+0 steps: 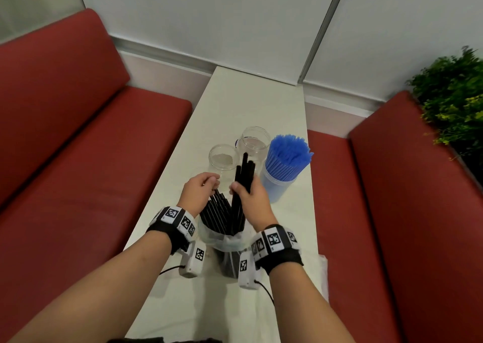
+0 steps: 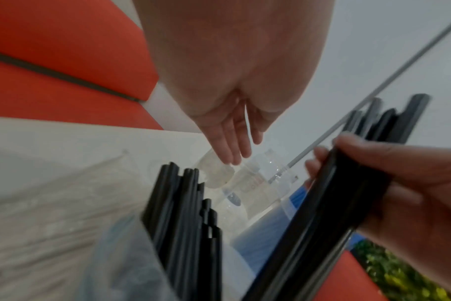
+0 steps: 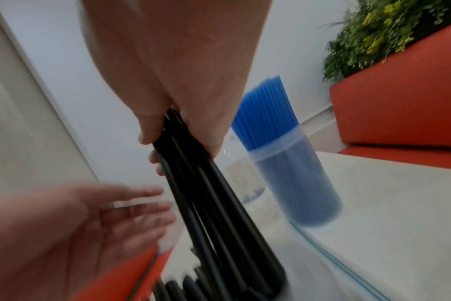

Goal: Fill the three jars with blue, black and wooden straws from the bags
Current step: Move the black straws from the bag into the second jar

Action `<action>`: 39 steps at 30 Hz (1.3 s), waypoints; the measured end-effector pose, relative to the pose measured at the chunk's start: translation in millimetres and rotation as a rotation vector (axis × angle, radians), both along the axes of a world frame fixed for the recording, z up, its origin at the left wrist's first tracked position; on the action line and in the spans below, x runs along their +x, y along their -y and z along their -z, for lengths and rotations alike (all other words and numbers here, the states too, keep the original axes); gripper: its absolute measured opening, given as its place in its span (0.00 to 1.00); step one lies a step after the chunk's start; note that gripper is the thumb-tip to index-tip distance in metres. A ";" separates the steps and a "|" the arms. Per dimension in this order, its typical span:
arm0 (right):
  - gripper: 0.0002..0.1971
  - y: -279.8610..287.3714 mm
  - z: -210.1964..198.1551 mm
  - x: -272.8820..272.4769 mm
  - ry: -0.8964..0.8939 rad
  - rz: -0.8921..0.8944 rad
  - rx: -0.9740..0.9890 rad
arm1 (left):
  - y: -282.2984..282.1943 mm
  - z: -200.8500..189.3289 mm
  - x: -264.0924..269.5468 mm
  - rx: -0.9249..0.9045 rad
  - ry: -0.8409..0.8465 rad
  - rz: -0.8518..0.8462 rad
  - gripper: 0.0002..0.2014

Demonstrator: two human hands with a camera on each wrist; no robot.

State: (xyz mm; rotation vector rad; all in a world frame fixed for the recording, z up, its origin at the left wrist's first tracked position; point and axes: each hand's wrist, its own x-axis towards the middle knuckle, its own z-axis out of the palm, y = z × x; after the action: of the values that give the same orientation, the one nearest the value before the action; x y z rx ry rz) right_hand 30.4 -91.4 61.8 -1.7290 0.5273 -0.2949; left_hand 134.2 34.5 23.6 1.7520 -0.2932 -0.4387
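My right hand [image 1: 248, 193] grips a bundle of black straws [image 1: 244, 172], lifted and tilted, their lower ends still in the clear plastic bag [image 1: 222, 240] with the other black straws [image 1: 218, 212]. In the right wrist view the hand [image 3: 183, 122] closes round the bundle [image 3: 206, 193]. My left hand [image 1: 202, 186] hovers over the bag's straws, fingers straight and holding nothing [image 2: 234, 146]. Beyond stand two empty clear jars [image 1: 223, 159] [image 1: 254, 141] and a third jar full of blue straws [image 1: 282, 170].
The narrow white table [image 1: 248, 102] runs between two red benches [image 1: 104, 146] [image 1: 392, 186]. A green plant [image 1: 454, 94] sits behind the right bench. A blurred flat clear bag [image 2: 52, 203] lies on the table by my left wrist.
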 end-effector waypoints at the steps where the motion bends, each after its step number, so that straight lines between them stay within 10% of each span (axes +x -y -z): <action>1: 0.10 3.1 -11.5 3.3 0.047 0.008 0.021 | 3.3 -2.6 -1.6 -0.072 -0.094 -0.015 0.12; 11: 0.11 -1.0 -68.3 17.2 0.358 0.071 0.249 | 18.9 -21.7 -19.6 -0.595 -1.218 0.095 0.24; 28: 0.04 -3.6 -74.2 28.1 0.346 -0.010 0.239 | 20.4 -28.4 -21.7 -0.558 -1.575 0.110 0.08; 39: 0.09 -11.2 -61.9 25.3 0.265 -0.025 0.262 | 12.0 -23.7 -18.9 -0.537 -1.486 0.038 0.07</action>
State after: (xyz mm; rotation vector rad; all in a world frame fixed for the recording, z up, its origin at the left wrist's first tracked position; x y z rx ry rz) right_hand 55.7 -80.2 123.7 -1.4158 0.3339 -0.4122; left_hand 115.3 22.5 47.3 0.5752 0.5792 -1.3851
